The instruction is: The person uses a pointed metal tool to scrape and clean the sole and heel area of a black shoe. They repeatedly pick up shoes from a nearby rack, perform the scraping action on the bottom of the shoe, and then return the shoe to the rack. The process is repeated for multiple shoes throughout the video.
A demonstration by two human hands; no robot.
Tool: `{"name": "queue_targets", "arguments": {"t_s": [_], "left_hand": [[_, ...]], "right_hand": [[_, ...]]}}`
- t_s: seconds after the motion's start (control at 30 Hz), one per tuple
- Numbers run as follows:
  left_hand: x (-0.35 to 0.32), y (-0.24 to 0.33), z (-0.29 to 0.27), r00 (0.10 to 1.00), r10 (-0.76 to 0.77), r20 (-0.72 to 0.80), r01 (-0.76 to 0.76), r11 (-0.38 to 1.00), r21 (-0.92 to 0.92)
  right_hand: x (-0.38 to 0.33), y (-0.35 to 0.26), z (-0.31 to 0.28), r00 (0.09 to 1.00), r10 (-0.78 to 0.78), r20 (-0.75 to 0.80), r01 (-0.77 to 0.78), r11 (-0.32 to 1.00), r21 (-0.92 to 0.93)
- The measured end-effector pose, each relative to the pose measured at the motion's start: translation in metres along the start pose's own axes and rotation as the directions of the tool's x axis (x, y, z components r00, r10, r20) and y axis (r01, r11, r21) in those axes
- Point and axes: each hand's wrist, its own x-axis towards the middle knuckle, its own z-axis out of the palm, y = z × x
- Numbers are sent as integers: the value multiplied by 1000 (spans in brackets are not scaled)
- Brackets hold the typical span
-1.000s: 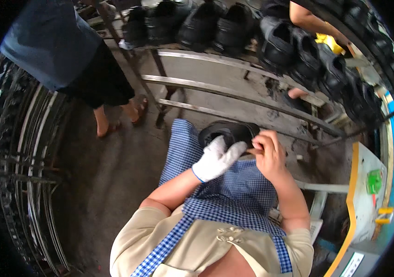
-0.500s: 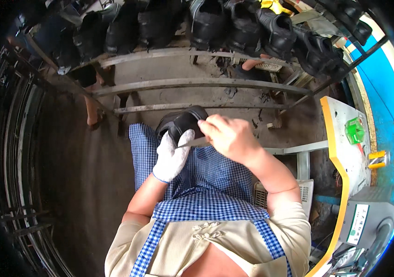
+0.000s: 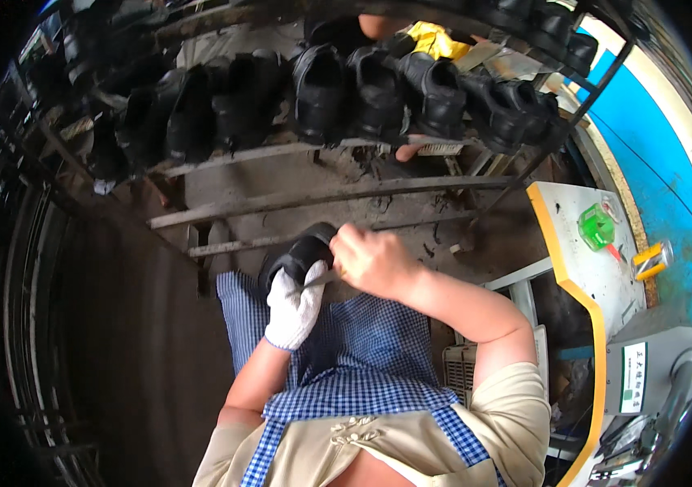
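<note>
A black shoe (image 3: 307, 252) is held over my lap, which is covered by a blue checked apron (image 3: 378, 333). My left hand (image 3: 291, 315), in a white knitted glove, grips the shoe from its near side, with the thumb up along it. Bare, my right hand (image 3: 372, 261) is closed close to the shoe's right side. From under its fingers a narrow grey knife blade (image 3: 320, 281) points left, crossing in front of the gloved fingers. The knife's handle is hidden in the fist, and whether the right fingertips touch the shoe I cannot tell.
Ahead stands a metal rack (image 3: 321, 195) with a row of black shoes (image 3: 319, 89). At right, a white yellow-edged table (image 3: 577, 203) carries a green container (image 3: 597, 230), a yellow-banded item (image 3: 652, 260) and a grey machine (image 3: 654, 381). A plastic crate (image 3: 459, 364) sits below.
The view has tilted up and turned, so the rack's shoes appear lower. Both hands remain at the shoe; the right hand and blade have shifted slightly left and down in the picture.
</note>
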Motion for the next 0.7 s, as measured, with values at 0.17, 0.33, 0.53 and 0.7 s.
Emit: {"name": "queue_targets", "arguments": {"t_s": [0.17,0.33,0.53,0.7], "left_hand": [[-7,8,0,994,24,-107,-20,999,35],[-16,3,-4,993,-38,-110,35,999,-30],[-19,14,0,992,68,-107,-68,998,3],[-23,15,6,1000,18,1,-18,1000,9]], "right_hand": [[-4,2,12,967,202,-153,-101,859,502],[6,-2,4,967,238,-94,-109,715,690],[-2,6,-13,939,157,306,-342,517,785],[-27,9,-12,858,114,501,-495,446,746]]}}
